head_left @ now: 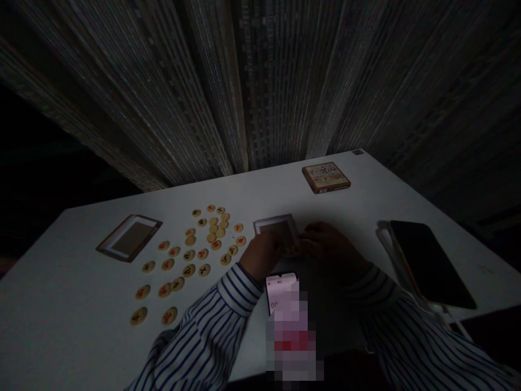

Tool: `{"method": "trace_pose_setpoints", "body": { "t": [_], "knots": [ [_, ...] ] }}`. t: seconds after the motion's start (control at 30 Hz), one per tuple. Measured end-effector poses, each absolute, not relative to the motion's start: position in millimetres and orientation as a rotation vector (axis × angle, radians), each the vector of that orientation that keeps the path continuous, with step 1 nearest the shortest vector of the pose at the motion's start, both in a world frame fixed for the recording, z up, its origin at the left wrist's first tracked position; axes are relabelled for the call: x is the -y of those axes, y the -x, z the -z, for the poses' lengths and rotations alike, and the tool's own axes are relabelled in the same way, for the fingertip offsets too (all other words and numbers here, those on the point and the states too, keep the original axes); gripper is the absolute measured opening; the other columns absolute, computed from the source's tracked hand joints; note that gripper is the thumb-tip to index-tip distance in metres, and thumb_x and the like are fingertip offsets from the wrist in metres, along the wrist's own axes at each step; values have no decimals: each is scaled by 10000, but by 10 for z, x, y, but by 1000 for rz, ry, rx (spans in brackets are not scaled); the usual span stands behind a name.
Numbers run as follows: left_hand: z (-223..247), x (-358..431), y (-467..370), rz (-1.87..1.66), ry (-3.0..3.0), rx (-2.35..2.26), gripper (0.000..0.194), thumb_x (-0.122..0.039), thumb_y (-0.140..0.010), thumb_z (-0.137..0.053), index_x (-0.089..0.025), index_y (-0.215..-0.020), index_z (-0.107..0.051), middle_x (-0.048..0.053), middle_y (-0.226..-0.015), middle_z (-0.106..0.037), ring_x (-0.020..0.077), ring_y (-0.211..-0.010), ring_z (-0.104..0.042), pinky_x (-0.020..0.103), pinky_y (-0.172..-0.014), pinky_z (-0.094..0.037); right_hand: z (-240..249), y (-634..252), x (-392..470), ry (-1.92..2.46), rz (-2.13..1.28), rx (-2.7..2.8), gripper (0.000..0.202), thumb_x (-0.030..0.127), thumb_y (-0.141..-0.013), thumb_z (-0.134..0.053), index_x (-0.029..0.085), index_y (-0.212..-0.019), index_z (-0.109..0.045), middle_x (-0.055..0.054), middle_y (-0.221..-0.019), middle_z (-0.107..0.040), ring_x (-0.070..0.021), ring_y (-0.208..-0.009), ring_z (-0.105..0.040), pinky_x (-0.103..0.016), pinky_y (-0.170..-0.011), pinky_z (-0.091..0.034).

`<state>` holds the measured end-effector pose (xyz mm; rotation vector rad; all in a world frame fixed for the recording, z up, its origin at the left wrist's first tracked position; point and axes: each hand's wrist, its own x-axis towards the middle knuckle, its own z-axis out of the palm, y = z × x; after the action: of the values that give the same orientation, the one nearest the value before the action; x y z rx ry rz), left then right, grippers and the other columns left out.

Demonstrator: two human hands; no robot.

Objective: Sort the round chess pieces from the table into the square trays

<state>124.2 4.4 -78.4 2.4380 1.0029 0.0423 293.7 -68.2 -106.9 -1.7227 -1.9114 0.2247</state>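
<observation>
A small open box (273, 221) with pale inner walls and a darker floor lies on the white table in front of me. My left hand (262, 254) is at its near left side, its fingers curled inward. Across from it, my right hand (331, 247) is bent in at the box's near right corner. Small pale round shapes show faintly between the fingertips, too dark to name. Both hands look closed, and what they hold is unclear. To the left lie many round Chinese chess pieces (202, 253) with red or black characters, several of them blank side up.
Another open box part (129, 238) lies at the left. A flat box with Chinese lettering (326, 177) is at the back right. A dark tablet-like device (431, 263) rests at the right edge. A lit phone (280, 290) lies below my hands. Beaded strings (277, 81) hang behind the table.
</observation>
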Motion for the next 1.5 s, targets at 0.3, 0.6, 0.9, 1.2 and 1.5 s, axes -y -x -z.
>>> {"method": "trace_pose_setpoints", "body": {
  "t": [0.3,0.6,0.9,1.2,1.5],
  "knots": [
    [805,-55,-1261,-16,-2430,-998,229,-163,-788,-477,-147,-703,-690,59,-633,-647,151,-572,-570,271,-582,-416,1021,-2873,575,1922,-305,2103,215,263,-793,-522,258,-908,-704,-90,-1012,-622,-217,-925,-577,-365,-801,-466],
    [843,-72,-1258,9,-2486,-935,251,-162,-806,-452,-147,-784,-701,79,-732,-678,171,-648,-595,277,-604,-414,1026,-2880,534,1917,-408,2158,222,254,-800,-501,236,-876,-709,-84,-990,-633,-203,-918,-581,-334,-822,-449],
    [782,-54,-1274,44,-2479,-931,248,-147,-806,-458,-138,-734,-695,67,-688,-665,154,-597,-575,264,-578,-404,1027,-2872,544,1906,-367,2168,218,250,-803,-504,245,-873,-711,-70,-977,-644,-192,-900,-590,-318,-807,-455],
    [777,-66,-1267,69,-2467,-945,244,-175,-823,-447,-148,-817,-690,75,-790,-684,169,-706,-609,270,-630,-426,938,-2872,571,1934,-404,2132,248,247,-818,-463,206,-899,-694,-87,-974,-646,-196,-900,-593,-328,-801,-461],
    [758,251,-870,-229,-2387,-1319,246,-171,-840,-421,-174,-903,-659,65,-853,-666,173,-784,-615,285,-705,-455,1010,-2907,720,1998,-528,1801,353,228,-812,-438,149,-1130,-567,-60,-844,-705,-176,-749,-655,-303,-675,-506]
  ]
}}
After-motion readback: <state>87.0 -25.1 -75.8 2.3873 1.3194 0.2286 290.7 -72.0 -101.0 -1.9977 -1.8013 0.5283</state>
